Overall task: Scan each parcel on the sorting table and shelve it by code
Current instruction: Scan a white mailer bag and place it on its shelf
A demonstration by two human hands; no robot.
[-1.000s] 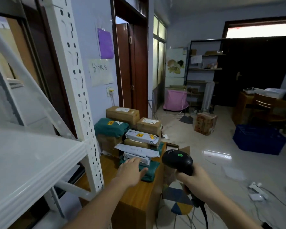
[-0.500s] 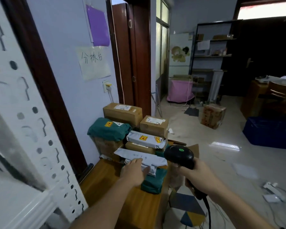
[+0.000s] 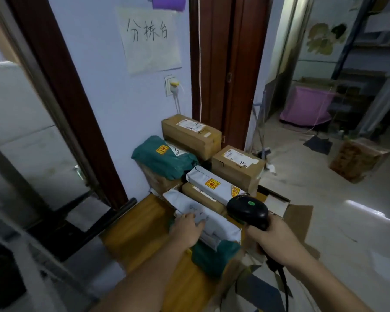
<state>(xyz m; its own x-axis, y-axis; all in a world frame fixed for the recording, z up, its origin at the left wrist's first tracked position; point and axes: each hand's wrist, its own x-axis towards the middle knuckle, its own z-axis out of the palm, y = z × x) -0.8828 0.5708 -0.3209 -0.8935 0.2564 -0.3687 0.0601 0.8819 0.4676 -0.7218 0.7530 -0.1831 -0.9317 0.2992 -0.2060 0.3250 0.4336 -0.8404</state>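
Observation:
A pile of parcels sits on the wooden sorting table (image 3: 133,235) against the wall. My left hand (image 3: 186,229) rests with its fingers laid on a flat grey mailer (image 3: 221,224) at the near end of the pile, above a green bag (image 3: 214,257). My right hand (image 3: 276,240) grips a black barcode scanner (image 3: 248,210) by its handle, its head hovering just right of the mailer. Behind lie a grey parcel with yellow stickers (image 3: 209,183), a green-wrapped parcel (image 3: 162,158) and two brown cartons (image 3: 190,134) (image 3: 238,165).
A metal shelf frame (image 3: 14,221) fills the left side. A paper sign (image 3: 150,39) and a wall socket (image 3: 172,85) hang above the pile. An open cardboard box (image 3: 286,212) stands right of the table; another carton (image 3: 358,159) sits on the tiled floor.
The view has moved closer to the table and turned away from the shelf. My left hand has reached forward onto the grey mailer; the scanner has come nearer the pile.

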